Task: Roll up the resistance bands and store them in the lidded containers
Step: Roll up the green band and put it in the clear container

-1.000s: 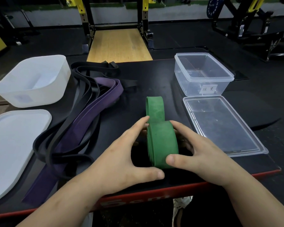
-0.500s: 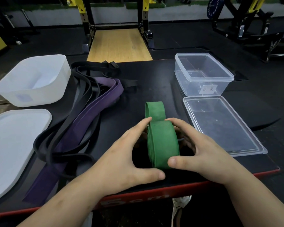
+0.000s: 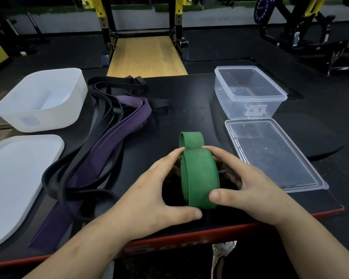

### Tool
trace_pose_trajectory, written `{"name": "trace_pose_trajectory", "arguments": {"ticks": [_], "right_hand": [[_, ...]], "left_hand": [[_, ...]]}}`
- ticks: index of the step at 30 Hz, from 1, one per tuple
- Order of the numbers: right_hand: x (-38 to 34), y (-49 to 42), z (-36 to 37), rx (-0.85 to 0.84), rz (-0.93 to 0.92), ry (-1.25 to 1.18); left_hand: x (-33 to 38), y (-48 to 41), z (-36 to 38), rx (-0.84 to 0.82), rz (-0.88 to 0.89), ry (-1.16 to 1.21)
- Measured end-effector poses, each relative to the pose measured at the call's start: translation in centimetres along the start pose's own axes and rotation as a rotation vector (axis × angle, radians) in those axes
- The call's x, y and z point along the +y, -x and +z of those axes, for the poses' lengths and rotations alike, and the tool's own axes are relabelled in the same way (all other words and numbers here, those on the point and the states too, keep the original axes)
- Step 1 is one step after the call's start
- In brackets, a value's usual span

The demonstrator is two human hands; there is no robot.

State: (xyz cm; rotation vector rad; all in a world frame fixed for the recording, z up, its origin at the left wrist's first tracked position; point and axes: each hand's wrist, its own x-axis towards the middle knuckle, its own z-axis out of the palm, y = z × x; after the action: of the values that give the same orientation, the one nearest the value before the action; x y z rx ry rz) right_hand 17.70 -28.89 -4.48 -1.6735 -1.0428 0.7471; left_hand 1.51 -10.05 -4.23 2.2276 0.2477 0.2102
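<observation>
At far left a white lid (image 3: pixel 18 178) and white tub (image 3: pixel 48 117) sit beside tangled black bands (image 3: pixel 101 109) and a purple band (image 3: pixel 113 141). In the middle, the left hand (image 3: pixel 149 190) and right hand (image 3: pixel 250 190) curl around the mostly rolled green band (image 3: pixel 199 178), gripping it. A clear box (image 3: pixel 250 109) and clear lid (image 3: pixel 274 154) lie right.

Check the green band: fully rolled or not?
Not fully: the green band is mostly coiled between left hand and right hand; a loop sticks out.
</observation>
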Motion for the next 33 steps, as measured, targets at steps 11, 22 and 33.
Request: {"name": "trace_pose_trajectory", "arguments": {"ticks": [11, 22, 33], "right_hand": [[0.0, 0.0, 0.0, 0.029, -0.008, 0.031], [0.3, -0.1, 0.2, 0.008, -0.020, 0.048], [-1.9, -2.0, 2.0, 0.290, 0.160, 0.125]], "left_hand": [[0.2, 0.0, 0.0, -0.020, -0.017, -0.001], [0.0, -0.1, -0.1, -0.028, -0.003, 0.045], [-0.6, -1.7, 0.4, 0.106, -0.087, 0.004]]}}
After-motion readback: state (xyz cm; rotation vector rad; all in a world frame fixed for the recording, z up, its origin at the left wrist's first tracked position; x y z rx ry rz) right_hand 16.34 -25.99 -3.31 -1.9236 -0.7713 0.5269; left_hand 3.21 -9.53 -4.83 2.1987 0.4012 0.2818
